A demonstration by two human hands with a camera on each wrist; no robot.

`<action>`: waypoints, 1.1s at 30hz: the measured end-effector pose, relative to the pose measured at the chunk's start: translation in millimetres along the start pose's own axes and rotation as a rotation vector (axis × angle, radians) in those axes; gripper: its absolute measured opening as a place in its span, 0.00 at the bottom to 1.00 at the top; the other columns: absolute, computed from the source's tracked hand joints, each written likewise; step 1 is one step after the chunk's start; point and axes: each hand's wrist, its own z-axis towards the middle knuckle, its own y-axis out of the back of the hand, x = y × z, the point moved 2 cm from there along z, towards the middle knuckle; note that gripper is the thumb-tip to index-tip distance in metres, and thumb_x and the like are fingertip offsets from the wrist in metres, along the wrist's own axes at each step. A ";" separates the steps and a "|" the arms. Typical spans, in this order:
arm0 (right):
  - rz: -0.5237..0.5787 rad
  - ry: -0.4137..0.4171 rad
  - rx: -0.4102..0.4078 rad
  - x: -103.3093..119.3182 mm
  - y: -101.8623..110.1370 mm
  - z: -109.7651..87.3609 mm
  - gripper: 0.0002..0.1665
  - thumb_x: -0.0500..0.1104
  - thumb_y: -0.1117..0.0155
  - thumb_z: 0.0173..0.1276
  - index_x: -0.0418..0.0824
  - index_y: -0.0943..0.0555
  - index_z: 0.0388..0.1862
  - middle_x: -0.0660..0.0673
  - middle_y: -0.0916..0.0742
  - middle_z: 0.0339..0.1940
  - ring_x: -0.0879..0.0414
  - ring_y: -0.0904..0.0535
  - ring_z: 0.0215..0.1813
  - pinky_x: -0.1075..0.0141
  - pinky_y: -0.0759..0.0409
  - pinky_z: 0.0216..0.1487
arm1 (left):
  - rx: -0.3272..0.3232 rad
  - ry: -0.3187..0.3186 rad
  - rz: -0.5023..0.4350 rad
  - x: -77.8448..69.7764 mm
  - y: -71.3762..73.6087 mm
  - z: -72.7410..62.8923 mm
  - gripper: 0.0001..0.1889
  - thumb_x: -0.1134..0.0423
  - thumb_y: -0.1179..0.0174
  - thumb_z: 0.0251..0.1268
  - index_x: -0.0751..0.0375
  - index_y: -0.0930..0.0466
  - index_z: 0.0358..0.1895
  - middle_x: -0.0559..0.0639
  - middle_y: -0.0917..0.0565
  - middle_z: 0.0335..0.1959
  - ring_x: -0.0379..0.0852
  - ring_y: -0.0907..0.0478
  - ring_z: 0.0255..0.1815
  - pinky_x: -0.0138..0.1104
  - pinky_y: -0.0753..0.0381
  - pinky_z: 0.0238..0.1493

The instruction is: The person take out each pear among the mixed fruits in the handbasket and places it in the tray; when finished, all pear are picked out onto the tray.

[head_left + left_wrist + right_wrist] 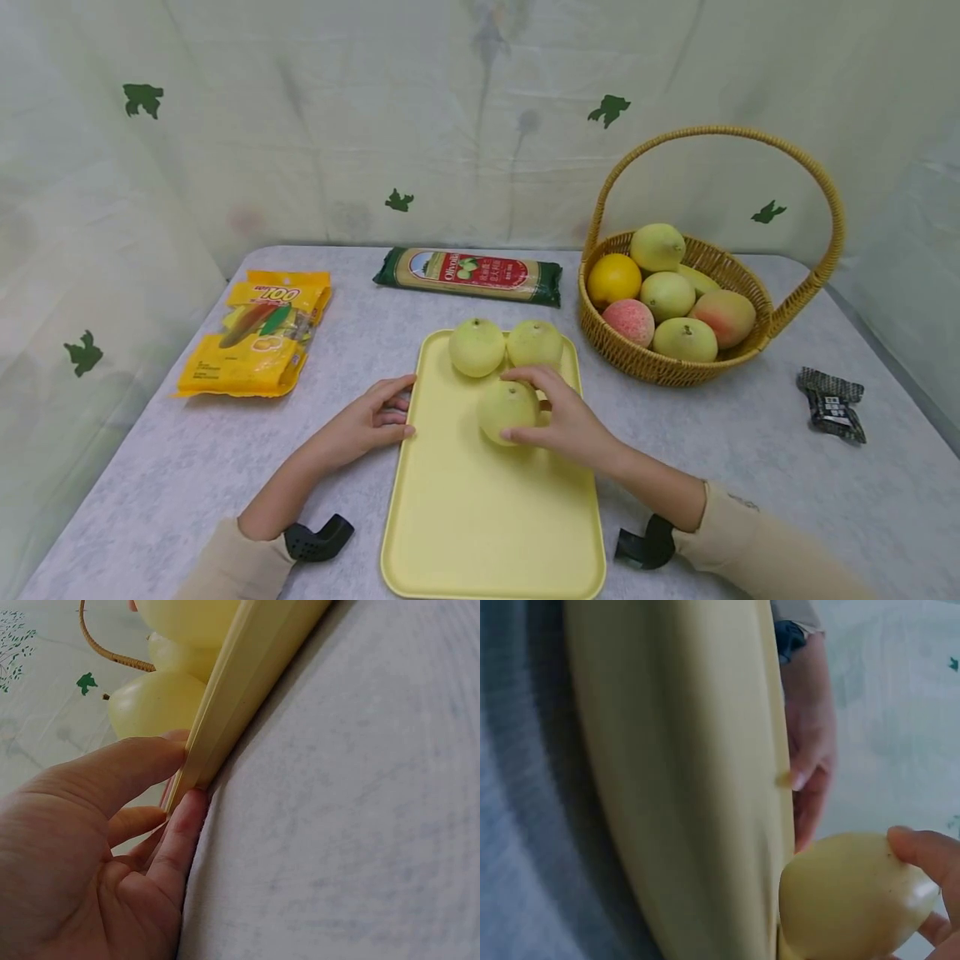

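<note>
A yellow tray (495,517) lies lengthwise on the table. At its left edge is my left hand (367,421), holding the rim lightly between thumb and fingertips. My right hand (566,421) grips a pale yellow-green pear (504,408) over the tray's upper half, thumb on the near side and fingers on the far side. Two similar fruits, a left pear (476,347) and a right pear (536,343), sit side by side at the tray's far end. The gripped pear (851,896) shows close up in the right wrist view; its underside is partly hidden.
A wicker basket (637,358) of mixed fruit with a tall handle stands at the back right. The green-ended pasta pack (472,275) lies behind the tray. On the left is a yellow snack bag (258,342); small black packets (832,408) lie at the far right.
</note>
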 end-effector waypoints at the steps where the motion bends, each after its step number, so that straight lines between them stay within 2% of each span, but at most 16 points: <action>1: 0.000 -0.004 0.012 -0.7 -3.5 1.8 0.36 0.46 0.27 0.49 0.45 0.30 0.58 0.49 0.28 0.55 0.55 0.33 0.54 0.58 0.27 0.47 | 0.001 0.001 0.003 0.0 0.1 0.0 0.39 0.59 0.38 0.56 0.58 0.48 0.69 0.57 0.37 0.54 0.51 0.32 0.50 0.30 0.29 0.49; 7: 0.053 -0.062 0.034 -4.6 -14.8 10.7 0.38 0.42 0.29 0.51 0.44 0.32 0.62 0.46 0.30 0.59 0.54 0.35 0.59 0.59 0.29 0.52 | 0.007 -0.002 0.002 -0.2 -0.1 1.0 0.38 0.59 0.38 0.57 0.58 0.49 0.69 0.57 0.38 0.55 0.51 0.33 0.51 0.31 0.30 0.49; 11: 0.070 -0.064 0.024 -5.9 -17.9 14.6 0.39 0.39 0.29 0.51 0.43 0.34 0.63 0.44 0.33 0.62 0.52 0.39 0.62 0.57 0.31 0.54 | 0.007 -0.001 0.005 -0.4 0.4 1.1 0.38 0.59 0.38 0.57 0.58 0.49 0.69 0.57 0.38 0.55 0.51 0.34 0.51 0.31 0.30 0.48; 20: -0.050 -0.029 0.063 -3.2 -14.0 14.8 0.41 0.50 0.32 0.53 0.50 0.36 0.65 0.49 0.34 0.62 0.56 0.39 0.62 0.57 0.32 0.55 | 0.008 -0.013 0.001 0.2 0.3 0.7 0.38 0.59 0.39 0.57 0.58 0.48 0.69 0.57 0.38 0.55 0.52 0.34 0.51 0.30 0.29 0.48; 25: -0.118 0.081 0.038 14.0 11.8 9.1 0.38 0.47 0.32 0.55 0.44 0.36 0.64 0.49 0.31 0.62 0.52 0.36 0.61 0.56 0.36 0.58 | 0.009 -0.002 -0.002 0.8 -0.1 0.3 0.38 0.58 0.39 0.57 0.57 0.48 0.69 0.57 0.38 0.55 0.51 0.34 0.51 0.31 0.30 0.49; 29: -0.206 0.196 -0.016 27.1 47.1 8.0 0.35 0.42 0.31 0.55 0.41 0.33 0.62 0.48 0.28 0.60 0.52 0.34 0.60 0.57 0.36 0.58 | 0.005 0.001 -0.007 0.0 0.0 -0.4 0.38 0.58 0.38 0.57 0.57 0.48 0.69 0.57 0.38 0.55 0.51 0.34 0.51 0.31 0.30 0.49; 33: -0.261 0.235 -0.093 32.9 87.8 9.3 0.35 0.37 0.30 0.52 0.40 0.32 0.60 0.47 0.27 0.58 0.52 0.33 0.58 0.55 0.36 0.58 | 0.010 -0.003 -0.015 0.0 0.2 -0.6 0.38 0.59 0.39 0.57 0.57 0.49 0.69 0.57 0.38 0.56 0.52 0.34 0.51 0.30 0.30 0.49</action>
